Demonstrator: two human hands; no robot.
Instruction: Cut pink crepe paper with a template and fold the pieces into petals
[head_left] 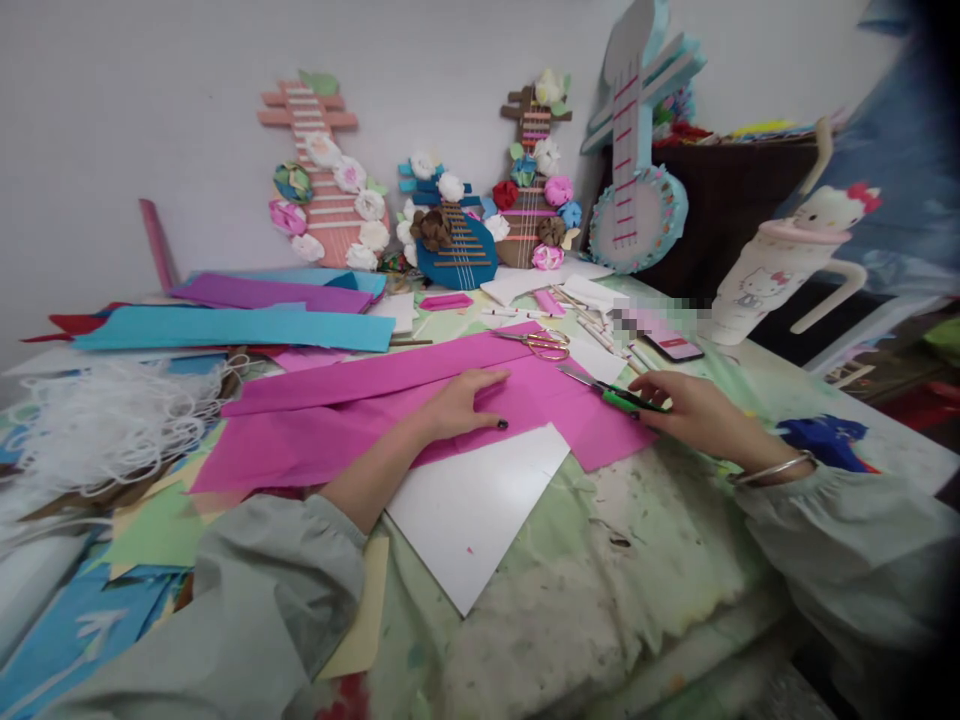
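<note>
Bright pink crepe paper (375, 430) lies unfolded across the middle of the table, with a folded strip along its far side. My left hand (465, 405) rests on this paper, thumb and index finger apart. In my right hand (686, 405) is a pair of scissors (619, 396) with green and black handles, its blades pointing left over the paper's right part. A second pair of scissors (550, 345), with gold handles, lies on the pink paper just beyond. Under the paper's near edge sits a white sheet (480, 510), one corner toward me.
Folded blue crepe paper (240, 328) and a tangle of white cord (112, 425) lie at left. Several decorated paper instruments, including a blue one (456, 250), lean on the wall. A phone (667, 340) and a white tumbler (772, 275) stand at right.
</note>
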